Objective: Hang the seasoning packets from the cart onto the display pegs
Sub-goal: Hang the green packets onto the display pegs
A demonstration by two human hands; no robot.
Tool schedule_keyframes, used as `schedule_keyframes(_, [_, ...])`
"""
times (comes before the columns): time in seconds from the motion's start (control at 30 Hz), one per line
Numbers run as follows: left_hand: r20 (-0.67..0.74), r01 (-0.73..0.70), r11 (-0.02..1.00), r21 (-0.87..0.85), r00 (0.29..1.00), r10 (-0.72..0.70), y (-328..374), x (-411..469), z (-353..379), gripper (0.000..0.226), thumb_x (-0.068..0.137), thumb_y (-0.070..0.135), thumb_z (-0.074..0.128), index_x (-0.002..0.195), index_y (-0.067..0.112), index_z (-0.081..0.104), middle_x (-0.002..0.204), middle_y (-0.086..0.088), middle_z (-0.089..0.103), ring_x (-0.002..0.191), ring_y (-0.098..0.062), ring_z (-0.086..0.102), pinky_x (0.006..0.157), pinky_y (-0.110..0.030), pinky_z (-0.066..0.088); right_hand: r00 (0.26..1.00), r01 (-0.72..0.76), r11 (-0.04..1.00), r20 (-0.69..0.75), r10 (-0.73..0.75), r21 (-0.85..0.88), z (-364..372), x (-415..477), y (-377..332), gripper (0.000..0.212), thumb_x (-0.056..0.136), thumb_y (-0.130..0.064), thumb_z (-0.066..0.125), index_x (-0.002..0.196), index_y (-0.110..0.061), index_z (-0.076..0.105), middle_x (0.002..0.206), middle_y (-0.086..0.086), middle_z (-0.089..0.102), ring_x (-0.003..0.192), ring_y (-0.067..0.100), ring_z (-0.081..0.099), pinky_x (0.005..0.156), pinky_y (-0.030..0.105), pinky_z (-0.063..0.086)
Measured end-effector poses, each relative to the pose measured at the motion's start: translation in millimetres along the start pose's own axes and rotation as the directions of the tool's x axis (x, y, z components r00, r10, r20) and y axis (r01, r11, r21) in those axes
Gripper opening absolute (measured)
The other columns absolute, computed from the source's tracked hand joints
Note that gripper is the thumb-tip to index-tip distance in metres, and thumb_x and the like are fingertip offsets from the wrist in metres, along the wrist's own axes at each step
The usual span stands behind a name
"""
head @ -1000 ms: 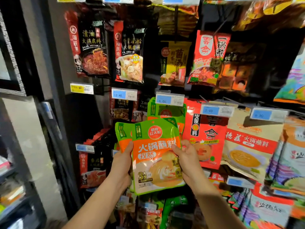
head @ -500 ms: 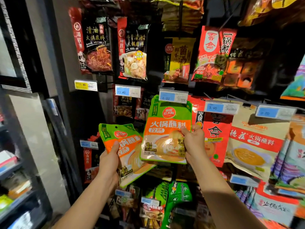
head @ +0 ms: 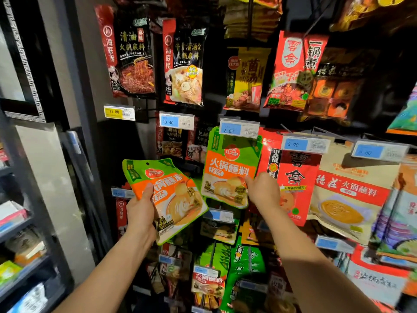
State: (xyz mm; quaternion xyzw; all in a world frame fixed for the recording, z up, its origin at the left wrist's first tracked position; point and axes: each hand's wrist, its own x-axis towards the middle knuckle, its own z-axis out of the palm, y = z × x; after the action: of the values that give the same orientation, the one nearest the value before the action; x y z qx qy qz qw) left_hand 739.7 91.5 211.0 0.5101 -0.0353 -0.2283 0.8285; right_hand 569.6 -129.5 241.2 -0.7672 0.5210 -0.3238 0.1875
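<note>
A dim shop wall crowded with hanging sauce packs fills the view. Up and left of the right hand (head: pixel 262 190), a green-and-orange hung packet (head: pixel 228 170) sits under the 6.00 tag (head: pixel 239 129), its peg hidden. The thumb lies on the packet's front, fingers curled; whether they pinch it cannot be told. The left hand (head: pixel 141 213) grips a spare packet (head: pixel 171 199), thumb across its face. Probably best to confirm the hole is seated before letting go, then raise the spare hole-first.
</note>
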Motion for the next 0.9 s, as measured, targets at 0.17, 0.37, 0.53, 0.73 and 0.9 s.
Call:
schedule_keyframes(0.17, [0.185, 0.021, 0.998, 0.052, 0.982, -0.030, 4, -8, 12, 0.021, 0.098, 0.035, 0.065, 0.105, 0.015, 0.070, 0.092, -0.009, 0.079, 0.075, -0.025, 0.077, 0.069, -0.041, 0.060, 0.988, -0.068, 0.874, 0.156, -0.009, 0.481, -3, -25, -2, 0.039, 0.100, -0.030, 0.067, 0.069, -0.010, 0.052, 0.059, 0.009, 0.059, 0.052, 0.025, 0.060, 0.052, 0.040, 0.052])
schedule_keyframes(0.37, [0.450, 0.139, 0.966, 0.220, 0.864, -0.227, 1, -22, 47, 0.031, 0.098, 0.032, 0.063, 0.115, 0.006, 0.070, 0.106, -0.018, 0.077, 0.083, -0.028, 0.077, 0.065, -0.038, 0.063, 0.915, -0.252, 0.489, 0.370, -0.160, 0.835, -13, -52, -17, 0.030, 0.099, -0.017, 0.066, 0.127, -0.022, 0.058, 0.094, -0.002, 0.079, 0.086, 0.017, 0.074, 0.085, 0.038, 0.058])
schedule_keyframes(0.53, [0.507, -0.153, 0.865, 0.477, 0.852, -0.129, -5, -9, 70, 0.024, 0.096, 0.030, 0.069, 0.107, 0.009, 0.074, 0.097, -0.008, 0.079, 0.094, -0.031, 0.075, 0.088, -0.046, 0.057, 0.983, -0.025, 0.497, 0.111, -0.144, 0.867, -21, -51, 0, 0.064, 0.096, 0.006, 0.064, 0.138, -0.038, 0.046, 0.113, 0.009, 0.076, 0.101, 0.023, 0.075, 0.085, 0.045, 0.061])
schedule_keyframes(0.73, [0.588, -0.776, 0.242, 0.582, 0.607, 0.534, 43, 9, 112, 0.022, 0.093, 0.030, 0.071, 0.112, 0.025, 0.062, 0.092, 0.012, 0.068, 0.081, -0.009, 0.062, 0.070, -0.032, 0.047, 0.992, 0.100, 0.585, -0.038, -0.118, 0.805, -21, -41, -3, 0.048, 0.096, 0.002, 0.064, 0.118, -0.041, 0.060, 0.147, 0.001, 0.053, 0.140, 0.021, 0.048, 0.108, 0.043, 0.047])
schedule_keyframes(0.9, [0.852, -0.893, -0.260, 0.368, 0.213, 0.478, 80, 29, 160, 0.057, 0.094, 0.030, 0.070, 0.146, 0.020, 0.050, 0.137, -0.003, 0.056, 0.122, -0.025, 0.053, 0.096, -0.042, 0.047, 0.979, 0.204, 0.643, -0.153, -0.134, 0.739, -25, -30, -20, 0.043, 0.097, 0.006, 0.060, 0.132, -0.019, 0.063, 0.133, -0.002, 0.057, 0.119, 0.022, 0.060, 0.088, 0.011, 0.046])
